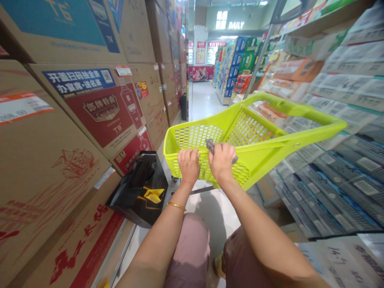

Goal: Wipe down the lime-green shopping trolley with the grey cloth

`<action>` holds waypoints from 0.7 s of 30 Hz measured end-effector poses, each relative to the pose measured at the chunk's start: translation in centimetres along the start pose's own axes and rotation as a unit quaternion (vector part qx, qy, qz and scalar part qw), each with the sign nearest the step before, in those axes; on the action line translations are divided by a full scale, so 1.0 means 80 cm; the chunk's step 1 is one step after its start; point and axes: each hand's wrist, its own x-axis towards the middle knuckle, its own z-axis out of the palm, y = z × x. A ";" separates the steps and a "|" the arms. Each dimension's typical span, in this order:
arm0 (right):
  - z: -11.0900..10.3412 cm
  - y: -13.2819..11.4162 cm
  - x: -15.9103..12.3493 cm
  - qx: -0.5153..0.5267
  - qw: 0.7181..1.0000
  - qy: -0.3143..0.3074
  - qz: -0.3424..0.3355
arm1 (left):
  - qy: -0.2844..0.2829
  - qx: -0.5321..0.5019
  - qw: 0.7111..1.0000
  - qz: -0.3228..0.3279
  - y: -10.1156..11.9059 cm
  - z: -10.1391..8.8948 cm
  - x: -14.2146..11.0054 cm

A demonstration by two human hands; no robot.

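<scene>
A lime green plastic shopping basket with a long handle stands on wheels in the aisle in front of me. My left hand grips the basket's near rim, fingers curled over it. My right hand is closed on a small grey cloth pressed against the same rim, just right of my left hand. A gold bangle sits on my left wrist. My knees show at the bottom of the view.
Stacked brown cartons with red labels line the left side. A black box with a yellow tag sits on the floor by them. Shelves of packaged goods fill the right. The white-floored aisle runs ahead to more displays.
</scene>
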 end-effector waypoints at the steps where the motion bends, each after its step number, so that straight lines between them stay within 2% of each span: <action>1: 0.004 -0.010 -0.002 0.008 1.000 -0.003 -0.005 | 0.004 0.000 1.000 0.002 0.000 0.001 0.000; 4: 0.017 -0.034 -0.008 0.033 0.999 0.005 -0.016 | 0.014 0.000 1.000 0.004 -0.001 0.005 0.000; 7: 0.027 -0.046 -0.011 0.049 0.998 0.021 -0.022 | 0.002 0.000 1.000 0.011 -0.005 0.003 0.001; 11: 0.027 -0.042 -0.010 0.032 0.997 0.011 -0.072 | -0.026 -0.022 0.999 0.041 -0.014 -0.013 0.006; 16: 0.015 -0.026 -0.007 -0.012 0.992 -0.006 -0.123 | -0.060 -0.048 0.992 0.104 -0.032 -0.036 0.011; 19: 0.003 -0.013 -0.002 -0.041 0.992 -0.020 -0.119 | -0.019 -0.043 0.998 0.034 -0.044 -0.039 0.009; 21: -0.005 -0.003 0.002 -0.065 0.994 -0.020 -0.086 | -0.001 -0.043 0.999 -0.016 -0.051 -0.040 0.009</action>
